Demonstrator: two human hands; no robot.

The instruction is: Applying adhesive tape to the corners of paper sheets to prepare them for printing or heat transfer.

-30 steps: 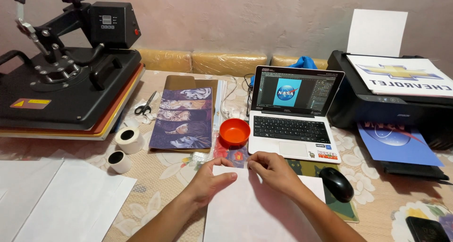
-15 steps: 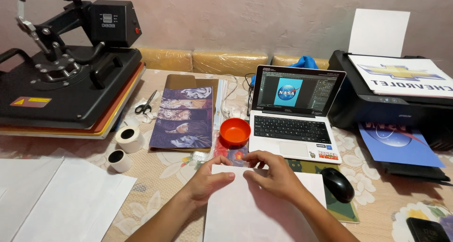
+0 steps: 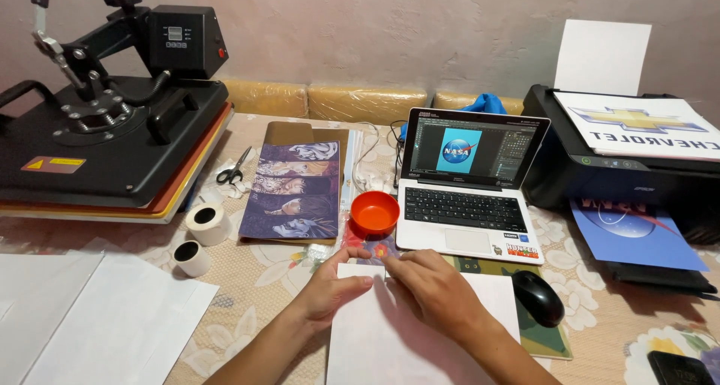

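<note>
Both hands pressed on a white sheet at the near table edge.

Head view: the white sheet (image 3: 420, 332) runs lengthwise toward the person, its far edge facing the laptop (image 3: 469, 186). The left hand (image 3: 334, 287) and right hand (image 3: 435, 291) lie flat on that far edge, fingers nearly straight, pinching nothing, beside the orange bowl (image 3: 374, 212).

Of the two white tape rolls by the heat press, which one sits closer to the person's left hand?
The lower roll, lying flat beside the blank paper sheets, is closer to the left hand; the other roll sits farther back, against the heat press.
</note>
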